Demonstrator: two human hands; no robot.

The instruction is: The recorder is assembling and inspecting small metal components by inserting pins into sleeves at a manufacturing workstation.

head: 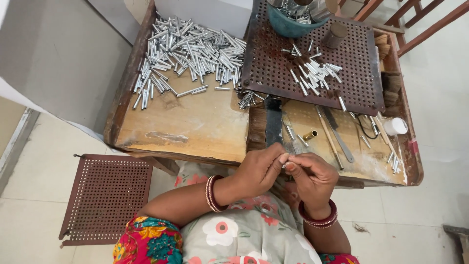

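Pinching a small pale tube-like piece (285, 160) between fingertips, the left hand (259, 170) and right hand (312, 177) meet at lower centre of the frame, just over the near edge of the worn wooden workbench (195, 122). Both wrists bend inward, fingers curled tight on the piece, red bangles on each. Heap of short silver metal tubes (190, 49) lies upper left; brown perforated metal plate (351, 73) upper right; small brass cylinder (310, 134) just above the hands.
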